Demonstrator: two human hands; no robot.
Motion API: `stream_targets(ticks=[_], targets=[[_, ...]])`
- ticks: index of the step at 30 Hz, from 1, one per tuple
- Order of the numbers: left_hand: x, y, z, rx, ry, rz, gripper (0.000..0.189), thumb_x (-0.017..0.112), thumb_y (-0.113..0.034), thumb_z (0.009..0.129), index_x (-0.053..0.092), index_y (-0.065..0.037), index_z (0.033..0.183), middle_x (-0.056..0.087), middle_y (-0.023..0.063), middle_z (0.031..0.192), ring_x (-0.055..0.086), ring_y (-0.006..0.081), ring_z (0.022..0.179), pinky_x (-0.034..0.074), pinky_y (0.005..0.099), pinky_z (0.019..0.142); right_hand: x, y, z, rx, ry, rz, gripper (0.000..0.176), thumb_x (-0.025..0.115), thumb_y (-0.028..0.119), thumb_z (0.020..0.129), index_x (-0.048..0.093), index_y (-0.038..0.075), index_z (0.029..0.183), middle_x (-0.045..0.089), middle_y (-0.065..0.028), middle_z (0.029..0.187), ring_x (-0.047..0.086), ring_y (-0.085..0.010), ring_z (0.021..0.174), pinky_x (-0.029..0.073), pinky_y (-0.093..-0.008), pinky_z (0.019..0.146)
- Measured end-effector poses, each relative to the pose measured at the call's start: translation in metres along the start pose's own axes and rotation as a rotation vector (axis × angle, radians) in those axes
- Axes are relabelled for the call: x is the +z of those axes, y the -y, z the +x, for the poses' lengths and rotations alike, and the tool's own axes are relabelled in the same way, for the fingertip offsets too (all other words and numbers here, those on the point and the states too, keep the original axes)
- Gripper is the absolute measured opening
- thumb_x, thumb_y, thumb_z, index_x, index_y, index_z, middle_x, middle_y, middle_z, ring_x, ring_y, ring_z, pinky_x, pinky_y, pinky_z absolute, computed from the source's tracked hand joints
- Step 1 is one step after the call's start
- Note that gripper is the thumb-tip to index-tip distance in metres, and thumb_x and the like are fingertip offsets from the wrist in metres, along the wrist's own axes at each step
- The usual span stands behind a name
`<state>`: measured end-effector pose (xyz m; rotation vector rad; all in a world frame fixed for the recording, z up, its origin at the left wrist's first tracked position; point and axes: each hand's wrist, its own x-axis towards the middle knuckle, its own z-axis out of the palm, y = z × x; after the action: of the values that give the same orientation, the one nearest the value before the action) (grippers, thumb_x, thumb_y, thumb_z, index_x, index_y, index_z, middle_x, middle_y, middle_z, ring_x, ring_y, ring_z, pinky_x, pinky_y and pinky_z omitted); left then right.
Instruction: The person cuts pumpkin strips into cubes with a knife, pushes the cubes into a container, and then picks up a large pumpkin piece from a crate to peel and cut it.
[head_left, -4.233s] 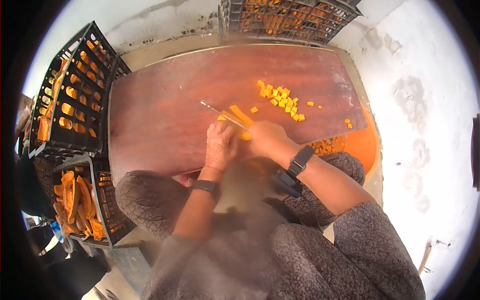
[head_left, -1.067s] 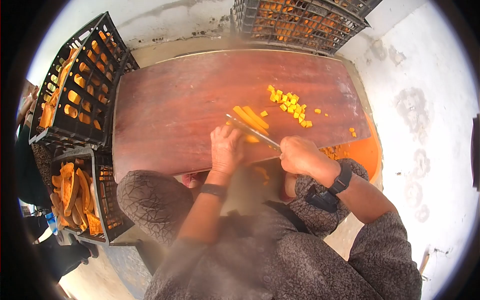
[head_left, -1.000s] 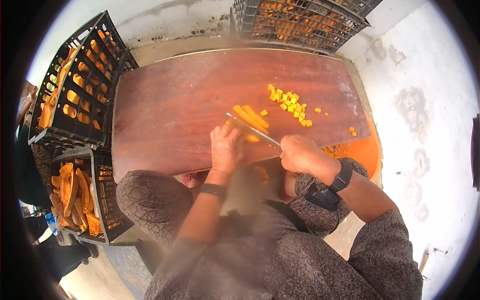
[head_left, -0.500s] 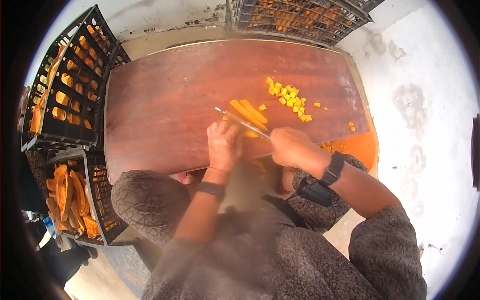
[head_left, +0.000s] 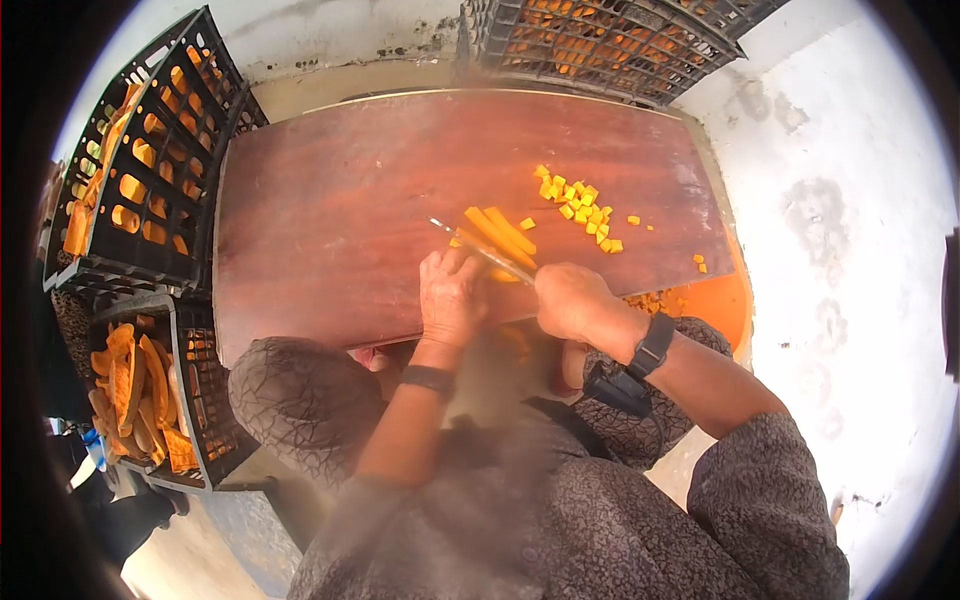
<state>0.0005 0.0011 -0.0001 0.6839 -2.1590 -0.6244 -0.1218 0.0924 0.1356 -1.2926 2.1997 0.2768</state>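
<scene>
My right hand (head_left: pixel 577 302) is closed around the handle of a knife (head_left: pixel 512 265), whose blade points up and left over the board. My left hand (head_left: pixel 452 297) has its fingers curled down at the board's near edge, against a pumpkin piece (head_left: pixel 506 275) partly hidden by hand and blade. Just beyond the blade lie pumpkin strips (head_left: pixel 508 230), side by side. A small orange bit shows past the blade near my left fingertips. To the right, pumpkin cubes (head_left: pixel 575 203) form a loose heap on the reddish-brown board (head_left: pixel 330 220).
An orange tub (head_left: pixel 738 305) holding cubes sits below the board's right corner. At the left, a tall black crate (head_left: pixel 150 170) and a lower crate (head_left: pixel 190 400) hold pumpkin pieces. More filled crates (head_left: pixel 620 45) stand behind the board. A white wall (head_left: pixel 840 250) rises on the right.
The knife's handle end and my right hand have shifted slightly left, with the blade tilted a little differently. My left hand stays by the pumpkin. The whole view has moved slightly.
</scene>
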Motion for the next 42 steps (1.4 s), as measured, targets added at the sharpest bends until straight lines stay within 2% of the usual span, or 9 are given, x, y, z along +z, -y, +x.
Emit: stream_targets(ticks=[6,8,14,18,20,23,30,33,42], targets=[[0.002,-0.002,0.004,0.033,-0.004,-0.051,0.028,0.064,0.005,0.066,0.067,-0.010,0.090,0.062,0.0068,0.096,0.056,0.0305,0.092,0.042,0.0422,0.086,0.013,-0.013,0.007,0.037,-0.063,0.054,0.018,0.061,0.010,0.081,0.070,-0.002,0.091,0.068,-0.0237,0.096,0.066,-0.0401,0.095,0.052,-0.0451,0.084],[0.002,-0.003,0.005,0.045,-0.046,-0.033,0.012,0.070,-0.002,0.073,0.066,-0.008,0.083,0.061,0.0080,0.089,0.055,0.0318,0.090,0.043,0.0431,0.084,0.010,-0.011,0.007,0.060,-0.029,0.089,0.018,0.061,0.009,0.080,0.070,-0.002,0.091,0.068,-0.0239,0.094,0.066,-0.0401,0.095,0.052,-0.0449,0.084],[0.002,0.000,0.001,0.020,-0.010,0.017,0.013,0.071,-0.003,0.073,0.065,-0.008,0.082,0.061,0.0087,0.088,0.055,0.0320,0.090,0.043,0.0435,0.083,0.003,-0.002,-0.001,-0.001,-0.024,0.035,0.020,0.060,0.005,0.079,0.070,-0.002,0.095,0.068,-0.0239,0.100,0.066,-0.0388,0.098,0.053,-0.0447,0.086],[0.002,0.001,0.001,0.015,-0.009,0.043,0.013,0.071,-0.003,0.072,0.065,-0.009,0.082,0.060,0.0084,0.088,0.055,0.0316,0.089,0.043,0.0432,0.082,-0.004,0.003,-0.002,-0.009,-0.043,0.002,0.017,0.067,0.010,0.077,0.071,0.002,0.092,0.069,-0.0201,0.095,0.067,-0.0368,0.093,0.054,-0.0448,0.081],[0.003,0.004,0.001,0.023,-0.011,-0.003,0.023,0.064,0.002,0.067,0.066,-0.010,0.087,0.061,0.0083,0.092,0.055,0.0317,0.086,0.043,0.0430,0.083,-0.010,0.006,-0.002,0.022,0.033,0.031,0.021,0.061,0.005,0.078,0.070,-0.002,0.096,0.068,-0.0238,0.101,0.066,-0.0384,0.099,0.053,-0.0446,0.086],[0.001,0.001,0.000,-0.026,0.021,-0.036,0.022,0.064,0.001,0.067,0.067,-0.009,0.087,0.061,0.0084,0.092,0.056,0.0317,0.088,0.043,0.0428,0.084,0.017,-0.005,0.006,-0.004,-0.025,0.006,0.021,0.061,0.006,0.078,0.070,-0.002,0.096,0.068,-0.0235,0.100,0.066,-0.0383,0.098,0.053,-0.0446,0.085],[0.003,0.001,0.002,0.005,-0.017,-0.005,0.013,0.070,-0.002,0.073,0.067,-0.008,0.084,0.062,0.0086,0.089,0.056,0.0323,0.090,0.044,0.0427,0.083,0.006,-0.002,0.010,0.012,-0.017,0.037,0.022,0.062,0.007,0.078,0.070,-0.002,0.096,0.069,-0.0237,0.100,0.066,-0.0381,0.098,0.053,-0.0448,0.084],[0.003,0.000,0.001,-0.007,0.008,-0.005,0.013,0.071,-0.002,0.073,0.067,-0.008,0.084,0.062,0.0085,0.089,0.056,0.0317,0.090,0.044,0.0426,0.083,0.006,0.000,0.007,-0.005,-0.065,0.008,0.016,0.063,0.008,0.079,0.071,0.002,0.092,0.069,-0.0205,0.094,0.067,-0.0378,0.091,0.054,-0.0444,0.078],[0.003,0.002,0.001,-0.030,0.019,-0.011,0.013,0.070,-0.001,0.072,0.066,-0.008,0.082,0.062,0.0083,0.089,0.056,0.0311,0.089,0.043,0.0419,0.083,0.002,0.007,0.023,-0.016,0.002,0.026,0.018,0.062,0.008,0.081,0.070,0.001,0.095,0.069,-0.0217,0.096,0.067,-0.0389,0.093,0.054,-0.0451,0.079]])
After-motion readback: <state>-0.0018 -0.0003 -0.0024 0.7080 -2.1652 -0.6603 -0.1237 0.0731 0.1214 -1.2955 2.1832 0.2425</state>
